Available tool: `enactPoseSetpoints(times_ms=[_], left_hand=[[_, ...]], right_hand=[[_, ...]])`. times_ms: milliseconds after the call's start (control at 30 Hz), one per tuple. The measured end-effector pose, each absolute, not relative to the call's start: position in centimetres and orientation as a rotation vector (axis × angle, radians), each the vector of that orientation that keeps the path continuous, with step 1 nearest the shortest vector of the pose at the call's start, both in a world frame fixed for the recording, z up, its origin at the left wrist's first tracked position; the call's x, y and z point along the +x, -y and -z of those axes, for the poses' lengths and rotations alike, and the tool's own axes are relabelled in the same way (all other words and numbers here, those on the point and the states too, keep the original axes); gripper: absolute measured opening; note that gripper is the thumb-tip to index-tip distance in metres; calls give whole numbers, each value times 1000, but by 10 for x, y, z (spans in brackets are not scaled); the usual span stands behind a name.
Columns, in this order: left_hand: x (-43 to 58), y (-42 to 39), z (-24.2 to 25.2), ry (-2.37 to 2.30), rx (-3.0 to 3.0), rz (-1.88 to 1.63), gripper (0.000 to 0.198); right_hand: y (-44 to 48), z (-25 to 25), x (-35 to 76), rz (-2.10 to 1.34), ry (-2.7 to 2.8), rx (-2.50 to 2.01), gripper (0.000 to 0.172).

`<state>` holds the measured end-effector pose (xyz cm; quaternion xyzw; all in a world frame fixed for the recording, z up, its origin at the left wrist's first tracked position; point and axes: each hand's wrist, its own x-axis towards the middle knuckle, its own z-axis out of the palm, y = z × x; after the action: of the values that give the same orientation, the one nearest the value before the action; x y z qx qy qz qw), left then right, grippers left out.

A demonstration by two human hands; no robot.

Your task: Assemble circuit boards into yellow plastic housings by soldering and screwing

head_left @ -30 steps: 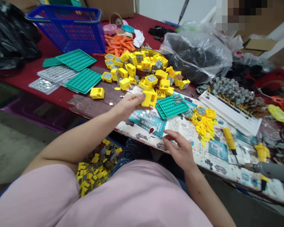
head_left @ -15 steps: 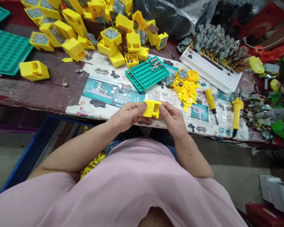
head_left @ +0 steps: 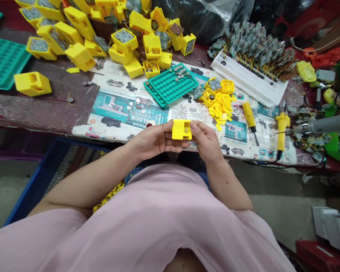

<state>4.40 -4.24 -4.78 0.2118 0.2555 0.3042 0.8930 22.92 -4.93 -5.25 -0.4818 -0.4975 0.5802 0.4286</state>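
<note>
Between my hands, just off the bench's front edge, is a small yellow plastic case point(head_left: 181, 130) with a grid of little holes and an open compartment showing metal contacts. My right hand point(head_left: 207, 141) pinches its right end, thumb on top. My left hand point(head_left: 151, 141) has its thumb at the case's left edge and its fingers stretched loosely beneath, supporting it. Beyond my hands, a pile of small yellow pieces point(head_left: 221, 107) lies beside a green tray point(head_left: 170, 88) holding several button cells.
Larger yellow housings point(head_left: 79, 56) are heaped at the back left. A white foam rack point(head_left: 243, 81) of wired circuit boards stands back right. A yellow screwdriver point(head_left: 249, 115), a yellow-handled tool point(head_left: 282, 130) and a soldering iron point(head_left: 328, 124) are at the right. Printed cardboard point(head_left: 116, 128) covers the bench.
My left fingers have loosened from a pinch and spread out beneath the case. The case has turned slightly in my right hand. The view has shifted a little.
</note>
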Motion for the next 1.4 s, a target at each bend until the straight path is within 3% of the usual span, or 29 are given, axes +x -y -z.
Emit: enactPoseSetpoints(times_ms=[267, 367, 533, 1167, 1400], left_hand=[[48, 45, 48, -593, 552, -657, 44], [46, 49, 52, -738, 925, -850, 50], [41, 55, 60, -888, 1684, -1242, 77], [40, 62, 54, -991, 1672, -1104, 83], [38, 59, 54, -1026, 1838, -1082, 83]], right_hand=[[52, 43, 238, -1186, 1569, -1199, 44], [53, 41, 243, -1097, 1675, -1102, 45], [54, 47, 245, -1339, 1567, -1027, 52], [56, 51, 236, -1404, 1454, -1039, 38], [54, 48, 235, -1396, 1450, -1087, 41]])
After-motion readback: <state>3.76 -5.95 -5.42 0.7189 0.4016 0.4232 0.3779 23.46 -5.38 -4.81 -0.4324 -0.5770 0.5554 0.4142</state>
